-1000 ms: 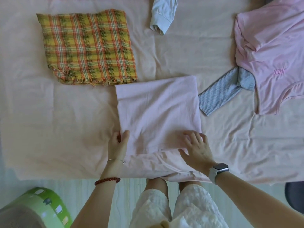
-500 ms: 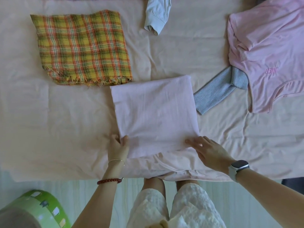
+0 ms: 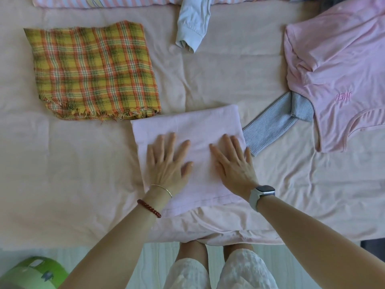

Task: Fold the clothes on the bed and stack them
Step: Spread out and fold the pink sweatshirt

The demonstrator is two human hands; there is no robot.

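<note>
While both palms press it flat, the folded pink cloth lies at lower centre on the bed, its long axis running up-frame, slightly tilted. Left hand and right hand are spread. Smoothing seems underway; next likely stacking it on the plaid cloth, upper left.

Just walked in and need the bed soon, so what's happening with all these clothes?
A person is folding laundry on the bed. Both hands lie flat, fingers spread, on a folded pale pink garment: the left hand on its left part, the right hand on its right. A folded yellow plaid cloth lies apart to the upper left, so nothing is stacked yet. A pink T-shirt, a grey ribbed piece and a light blue sleeve are unfolded.
</note>
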